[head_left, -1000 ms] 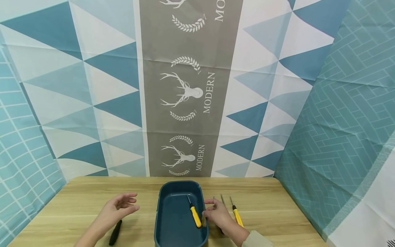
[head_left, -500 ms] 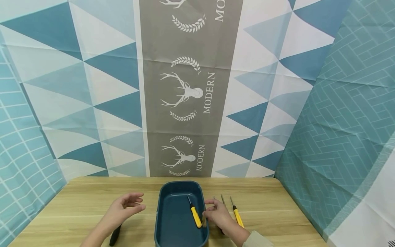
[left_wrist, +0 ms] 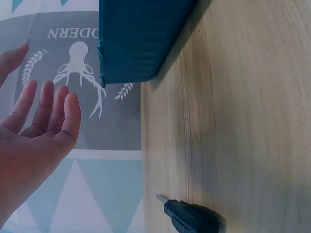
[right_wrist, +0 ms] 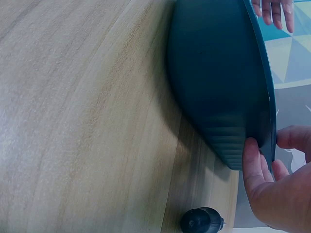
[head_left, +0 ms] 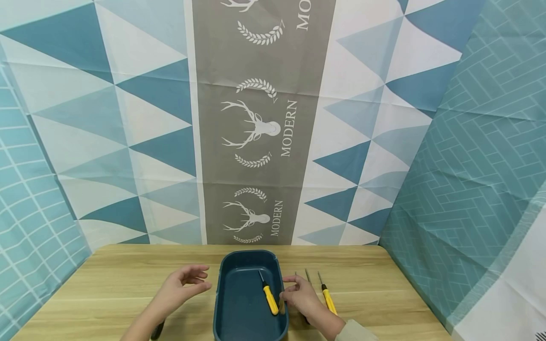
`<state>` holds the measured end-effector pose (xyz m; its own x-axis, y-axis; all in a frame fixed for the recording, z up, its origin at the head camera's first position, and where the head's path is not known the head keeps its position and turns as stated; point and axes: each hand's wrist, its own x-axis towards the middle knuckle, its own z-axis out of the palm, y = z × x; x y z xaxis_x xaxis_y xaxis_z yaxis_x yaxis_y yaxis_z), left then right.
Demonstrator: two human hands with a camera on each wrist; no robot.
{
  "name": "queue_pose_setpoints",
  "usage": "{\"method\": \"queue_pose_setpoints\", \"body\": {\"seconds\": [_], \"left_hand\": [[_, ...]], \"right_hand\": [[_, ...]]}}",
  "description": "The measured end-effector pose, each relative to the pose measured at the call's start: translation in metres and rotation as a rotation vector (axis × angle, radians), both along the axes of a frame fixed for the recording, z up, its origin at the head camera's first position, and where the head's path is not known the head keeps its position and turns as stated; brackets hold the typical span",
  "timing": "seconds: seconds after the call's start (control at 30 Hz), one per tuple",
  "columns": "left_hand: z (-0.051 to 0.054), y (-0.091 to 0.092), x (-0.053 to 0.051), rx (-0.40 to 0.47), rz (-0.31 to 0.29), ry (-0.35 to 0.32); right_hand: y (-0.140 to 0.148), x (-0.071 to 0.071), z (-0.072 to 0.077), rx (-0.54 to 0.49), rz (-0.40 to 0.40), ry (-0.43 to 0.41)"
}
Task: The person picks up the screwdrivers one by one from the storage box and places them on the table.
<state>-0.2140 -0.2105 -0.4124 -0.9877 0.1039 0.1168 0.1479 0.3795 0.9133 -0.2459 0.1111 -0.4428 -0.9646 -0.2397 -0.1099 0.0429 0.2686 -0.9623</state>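
A dark blue rectangular box [head_left: 239,303] stands on the wooden table. Inside it lies a yellow-handled screwdriver [head_left: 270,299] with a black collar. My right hand [head_left: 302,296] pinches the box's right rim, thumb on the inner side and fingers on the outer wall, as the right wrist view shows. Left of the box my left hand [head_left: 181,286] hovers with loosely bent fingers, holding nothing and apart from the wall. A black-handled screwdriver [left_wrist: 192,216] lies on the table below it; in the head view the left forearm hides most of that tool.
Right of the box lies another yellow-handled screwdriver [head_left: 327,299]. Beside it a thin metal shaft [head_left: 308,275] shows, its lower part hidden by my right hand. A dark handle [right_wrist: 201,221] appears in the right wrist view. Patterned cloth [head_left: 256,166] hangs behind the table.
My left hand has moved right, closer to the box, and its forearm now covers more of the black-handled screwdriver. The right hand and the box have stayed in place.
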Motion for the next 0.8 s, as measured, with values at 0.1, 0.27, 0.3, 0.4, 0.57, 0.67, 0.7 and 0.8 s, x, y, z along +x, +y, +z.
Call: {"method": "queue_pose_setpoints", "body": {"seconds": [0.1, 0.27, 0.3, 0.4, 0.57, 0.67, 0.7, 0.8], "left_hand": [[0.0, 0.002, -0.001, 0.002, -0.016, 0.001], [0.0, 0.006, -0.003, 0.017, -0.02, -0.009], [0.0, 0.006, -0.004, 0.019, -0.023, -0.009], [-0.001, 0.008, -0.005, 0.025, -0.03, -0.005], [-0.001, 0.011, -0.005, 0.035, -0.034, 0.002], [-0.001, 0.013, -0.005, 0.04, -0.035, 0.019], [-0.001, 0.014, -0.005, 0.042, -0.036, 0.025], [-0.001, 0.016, -0.006, 0.045, -0.042, 0.04]], "right_hand": [[0.0, -0.001, 0.0, 0.002, -0.003, -0.002], [0.0, -0.002, -0.001, 0.007, -0.011, -0.005], [0.0, -0.002, -0.001, 0.009, -0.013, -0.005], [-0.001, -0.002, -0.001, 0.013, -0.017, -0.007], [-0.001, -0.002, -0.002, 0.009, -0.014, -0.009], [-0.001, -0.002, -0.002, 0.004, -0.013, -0.007], [-0.001, -0.002, -0.002, 0.005, -0.012, -0.007], [-0.001, -0.002, -0.002, 0.008, -0.01, -0.007]]}}
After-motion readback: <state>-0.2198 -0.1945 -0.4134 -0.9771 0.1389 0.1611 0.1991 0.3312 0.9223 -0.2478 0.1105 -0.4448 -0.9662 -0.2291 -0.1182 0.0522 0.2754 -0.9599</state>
